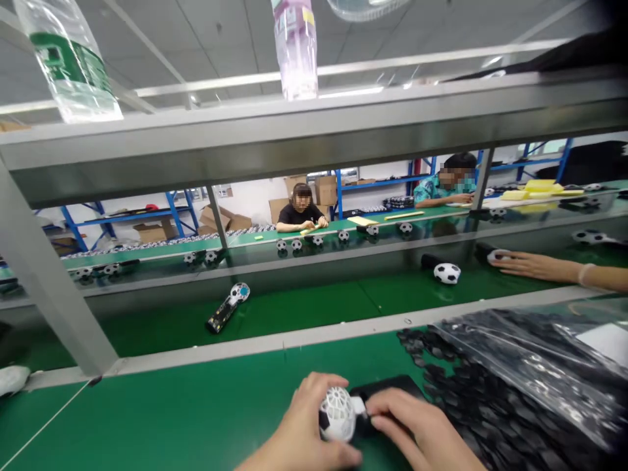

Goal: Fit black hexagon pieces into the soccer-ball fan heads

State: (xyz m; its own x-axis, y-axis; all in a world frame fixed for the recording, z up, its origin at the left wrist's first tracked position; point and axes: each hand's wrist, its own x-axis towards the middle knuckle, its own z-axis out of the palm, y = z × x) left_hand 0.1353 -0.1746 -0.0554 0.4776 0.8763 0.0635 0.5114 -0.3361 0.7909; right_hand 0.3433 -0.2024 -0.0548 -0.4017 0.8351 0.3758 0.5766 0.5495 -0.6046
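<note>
My left hand is wrapped round a white ball-shaped piece with an open lattice on top and black football patches on its side. A short white neck sticks out of it to the right. Close against that neck, my right hand has thumb and forefinger pinched together; whatever lies between them is too small to make out. Beneath and behind both hands is a flat black object on the green worktable, partly covered by my fingers.
Many small black discs spill from a clear plastic bag at right. Beyond a metal ledge, the green conveyor carries an opened football-headed device and a football piece. Another person's hand reaches in. Two people sit opposite.
</note>
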